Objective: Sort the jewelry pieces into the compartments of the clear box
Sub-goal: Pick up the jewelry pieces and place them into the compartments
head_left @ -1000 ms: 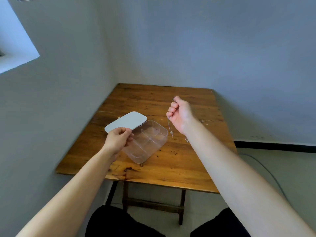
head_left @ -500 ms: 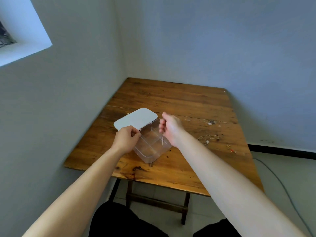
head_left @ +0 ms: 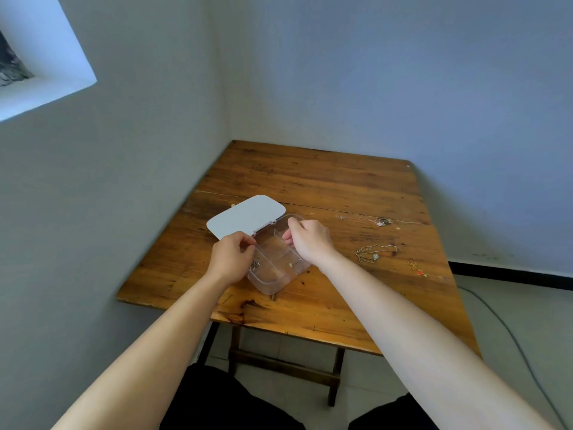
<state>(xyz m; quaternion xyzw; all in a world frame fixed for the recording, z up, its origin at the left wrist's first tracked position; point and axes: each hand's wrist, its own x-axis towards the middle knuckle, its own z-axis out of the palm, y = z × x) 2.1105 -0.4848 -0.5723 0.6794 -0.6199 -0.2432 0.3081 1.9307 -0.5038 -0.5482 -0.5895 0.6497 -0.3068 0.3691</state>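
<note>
The clear box (head_left: 273,287) lies open on the wooden table (head_left: 310,181), its white lid (head_left: 245,215) folded back to the far left. My left hand (head_left: 231,259) grips the box's left wall. My right hand (head_left: 310,240) is lowered over the right compartments, fingers pinched on a thin silver necklace whose pendant (head_left: 290,265) rests in the near-right compartment. A small silver chain (head_left: 255,265) lies in the left compartment beside my left fingers. Loose on the table to the right are a silver necklace (head_left: 375,256), another chain (head_left: 379,222) and a gold piece with a red stone (head_left: 418,270).
The table stands in a room corner, with walls close on the left and behind. A tiny gold item (head_left: 232,205) sits just behind the lid. A cable (head_left: 508,330) runs across the floor at the right.
My right hand carried the hanging necklace from above the table down into the box's right side. My left hand stayed on the box. The view shifted and now shows the loose jewelry at right.
</note>
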